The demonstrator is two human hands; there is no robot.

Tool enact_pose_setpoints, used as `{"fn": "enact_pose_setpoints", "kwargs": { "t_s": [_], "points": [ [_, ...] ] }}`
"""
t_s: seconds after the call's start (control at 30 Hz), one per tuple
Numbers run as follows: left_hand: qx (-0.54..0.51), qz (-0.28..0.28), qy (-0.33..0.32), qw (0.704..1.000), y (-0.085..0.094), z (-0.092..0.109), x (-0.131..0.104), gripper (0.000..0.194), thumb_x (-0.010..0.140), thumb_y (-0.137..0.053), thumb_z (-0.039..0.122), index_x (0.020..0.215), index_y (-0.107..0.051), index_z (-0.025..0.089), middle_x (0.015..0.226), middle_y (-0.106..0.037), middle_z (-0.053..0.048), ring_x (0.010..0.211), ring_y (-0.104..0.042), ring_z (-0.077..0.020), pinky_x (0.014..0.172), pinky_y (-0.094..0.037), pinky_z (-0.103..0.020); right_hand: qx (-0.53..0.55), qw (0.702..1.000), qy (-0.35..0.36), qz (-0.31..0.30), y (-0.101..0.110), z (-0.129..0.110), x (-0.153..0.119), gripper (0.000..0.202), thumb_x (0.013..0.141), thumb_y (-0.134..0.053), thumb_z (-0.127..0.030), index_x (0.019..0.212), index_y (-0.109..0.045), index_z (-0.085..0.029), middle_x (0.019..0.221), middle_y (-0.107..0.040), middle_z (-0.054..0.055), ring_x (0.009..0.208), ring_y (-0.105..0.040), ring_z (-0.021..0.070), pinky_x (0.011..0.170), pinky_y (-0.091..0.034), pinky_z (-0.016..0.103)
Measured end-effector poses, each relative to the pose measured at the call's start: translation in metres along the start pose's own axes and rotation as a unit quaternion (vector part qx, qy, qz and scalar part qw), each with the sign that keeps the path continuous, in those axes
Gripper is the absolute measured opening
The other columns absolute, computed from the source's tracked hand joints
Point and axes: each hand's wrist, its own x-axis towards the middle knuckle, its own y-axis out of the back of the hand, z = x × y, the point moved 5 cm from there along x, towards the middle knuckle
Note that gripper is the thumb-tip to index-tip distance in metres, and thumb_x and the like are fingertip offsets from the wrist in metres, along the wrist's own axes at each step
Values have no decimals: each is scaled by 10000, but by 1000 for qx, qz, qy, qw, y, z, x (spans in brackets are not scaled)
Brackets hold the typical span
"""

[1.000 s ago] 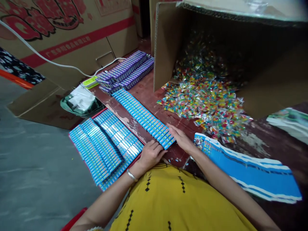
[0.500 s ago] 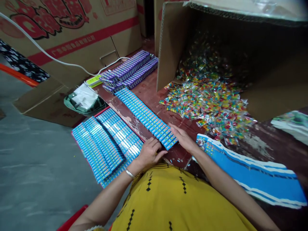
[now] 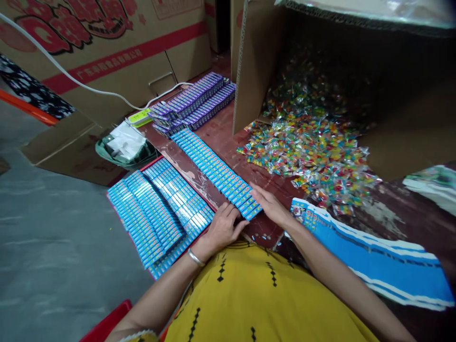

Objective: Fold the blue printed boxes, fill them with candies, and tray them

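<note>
A long row of small blue boxes (image 3: 217,171) stands packed side by side on the dark red table. My left hand (image 3: 223,227) is at the left side of the row's near end, its fingers bent against the boxes and its thumb stretched out apart. Against the opposite side rests my right hand (image 3: 271,208), fingers extended along the last boxes. Left of the row, a shallow red-edged tray (image 3: 117,206) holds many similar blue boxes, some stacked in a raised layer on top.
Purple boxes (image 3: 199,99) are stacked at the row's far end. Wrapped colourful candies (image 3: 313,152) spill from a large carton (image 3: 249,71). Flat blue card sheets (image 3: 374,256) lie fanned at right. A white cable (image 3: 96,90) crosses near a green bag (image 3: 131,154).
Both hands stay at the near end of the row, with only a very slight shift. The boxes look otherwise the same, and the view has moved a little.
</note>
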Motion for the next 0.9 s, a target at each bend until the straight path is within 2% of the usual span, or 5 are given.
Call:
{"fn": "enact_pose_setpoints", "kwargs": {
  "t_s": [0.27, 0.5, 0.67, 0.8, 0.9],
  "points": [
    [28, -5, 5, 1000, -2, 3, -2, 242, 923, -500, 399, 871, -563, 171, 874, -563, -85, 836, -500, -223, 779, -445, -388, -20, 1000, 2, 2, 0, -3, -2, 666, 902, -463, -631, 1448, -434, -251, 1485, -459, 50, 1375, -424, 244, 1163, -305, 434],
    [23, 4, 13, 1000, 0, 4, -2, 239, 911, -518, 402, 874, -565, 170, 884, -575, -92, 830, -496, -221, 766, -445, -385, 42, 999, -15, -11, -1, 10, 3, 666, 898, -477, -623, 1447, -435, -249, 1482, -464, 61, 1358, -448, 252, 1141, -345, 455],
    [22, 13, 10, 1000, 4, 5, -11, 300, 882, -552, 466, 835, -556, 170, 838, -569, -83, 787, -492, -207, 741, -446, -376, 49, 999, 12, 16, 7, 6, 5, 602, 913, -493, -572, 1424, -458, -256, 1491, -452, 97, 1353, -455, 248, 1120, -376, 463],
    [65, 56, 25, 996, 35, -21, -11, 278, 879, -564, 449, 799, -538, 184, 788, -557, -62, 765, -497, -202, 736, -446, -374, 43, 989, 50, 132, 40, -5, -15, 553, 865, -574, -565, 1301, -555, -225, 1346, -595, 128, 1245, -563, 261, 1038, -467, 451],
    [148, 130, 74, 978, 88, -68, 7, 253, 900, -537, 426, 813, -540, 188, 809, -568, -72, 826, -519, -225, 796, -452, -393, 56, 981, -55, 175, 56, 13, -41, 589, 773, -637, -633, 1116, -614, -155, 963, -730, 133, 775, -714, 222, 641, -598, 323]
  ]
}}
